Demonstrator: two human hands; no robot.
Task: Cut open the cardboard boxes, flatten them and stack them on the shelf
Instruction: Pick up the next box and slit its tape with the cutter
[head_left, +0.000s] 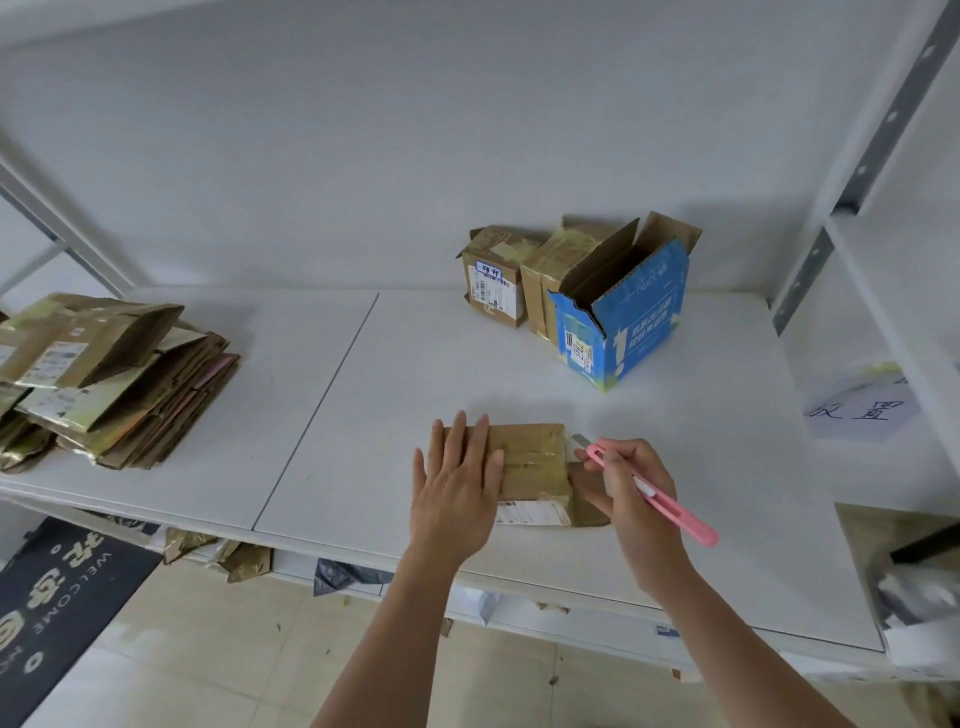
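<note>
So the left hand (457, 488) lies flat, fingers straight, pressing down on a small taped brown box (530, 467) near the front edge of the white shelf (332, 415); its white label is too blurry to read. Right hand (631, 499) has its grip curled round a pink box cutter (649, 491), blade tip at the box's right end. Further back, an open blue box (623, 317) looks empty inside, with two sealed brown boxes (514, 280) beside it. A flattened cardboard stack (114, 379) sits far left. Floor mat (57, 592) reads WELCOME

L hand (456, 488) flat on box (532, 465); R hand (631, 499) w/ cutter (652, 493).
</note>
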